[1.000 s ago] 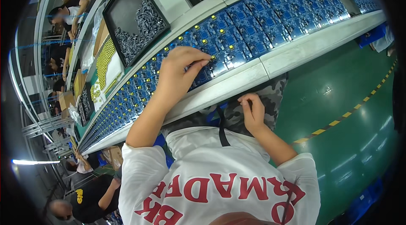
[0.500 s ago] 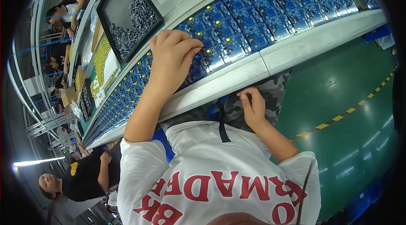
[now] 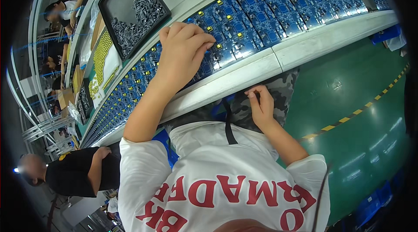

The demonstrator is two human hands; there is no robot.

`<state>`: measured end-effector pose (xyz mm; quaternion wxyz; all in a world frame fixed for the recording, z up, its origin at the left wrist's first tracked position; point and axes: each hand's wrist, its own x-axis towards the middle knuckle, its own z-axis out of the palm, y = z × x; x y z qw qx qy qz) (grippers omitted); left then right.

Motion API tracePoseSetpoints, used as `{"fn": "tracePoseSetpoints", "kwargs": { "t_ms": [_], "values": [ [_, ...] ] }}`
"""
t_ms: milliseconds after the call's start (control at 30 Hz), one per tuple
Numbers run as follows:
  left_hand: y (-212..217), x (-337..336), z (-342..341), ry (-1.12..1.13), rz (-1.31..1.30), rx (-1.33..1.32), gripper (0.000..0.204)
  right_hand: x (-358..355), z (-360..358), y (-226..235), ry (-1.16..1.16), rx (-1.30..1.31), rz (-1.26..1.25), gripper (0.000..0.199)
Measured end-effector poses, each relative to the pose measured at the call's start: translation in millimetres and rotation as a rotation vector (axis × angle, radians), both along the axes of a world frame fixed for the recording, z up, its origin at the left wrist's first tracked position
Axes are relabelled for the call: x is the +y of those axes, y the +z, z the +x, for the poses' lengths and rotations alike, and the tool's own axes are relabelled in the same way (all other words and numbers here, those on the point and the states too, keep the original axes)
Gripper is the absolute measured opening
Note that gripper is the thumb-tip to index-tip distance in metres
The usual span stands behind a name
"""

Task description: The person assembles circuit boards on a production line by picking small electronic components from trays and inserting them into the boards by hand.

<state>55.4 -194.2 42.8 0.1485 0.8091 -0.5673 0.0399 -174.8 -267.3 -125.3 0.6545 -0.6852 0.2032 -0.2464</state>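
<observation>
Blue circuit boards (image 3: 278,7) lie end to end in a long row on the line in front of me, some with small yellow square parts (image 3: 229,17). My left hand (image 3: 185,51) is over this row, palm down, its thumb and forefinger pinched close to the board surface. Whatever sits between those fingertips is too small or hidden to name. Down by my lap, off the line, my right hand (image 3: 262,108) is closed, with thumb and forefinger nearly together. I cannot make out anything in it.
Beyond the line, a black tray (image 3: 126,1) holds many small dark parts (image 3: 148,10). Left of it lies a sheet of yellow pieces (image 3: 103,53). A pale rail (image 3: 235,75) edges the line on my side. Another person (image 3: 74,171) stands at the left.
My left hand stays pinched at about the same spot on the boards. The right hand barely shifts. The person at the left has turned and moved slightly.
</observation>
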Motion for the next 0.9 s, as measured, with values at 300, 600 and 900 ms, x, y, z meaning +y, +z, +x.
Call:
{"fn": "tracePoseSetpoints", "kwargs": {
  "t_ms": [300,600,900],
  "values": [
    [14.7,15.3,6.4,0.022,-0.082,-0.053,0.009,5.0,-0.3,-0.7,0.0,0.055,0.001,0.007],
    [18.4,55.2,-13.8,-0.073,0.091,0.15,0.007,6.3,3.2,-1.4,0.002,0.053,-0.045,0.007],
    [1.6,56.7,-16.6,-0.074,0.017,0.106,0.009,6.7,1.9,-2.4,-0.027,0.064,-0.06,0.008]
  ]
}}
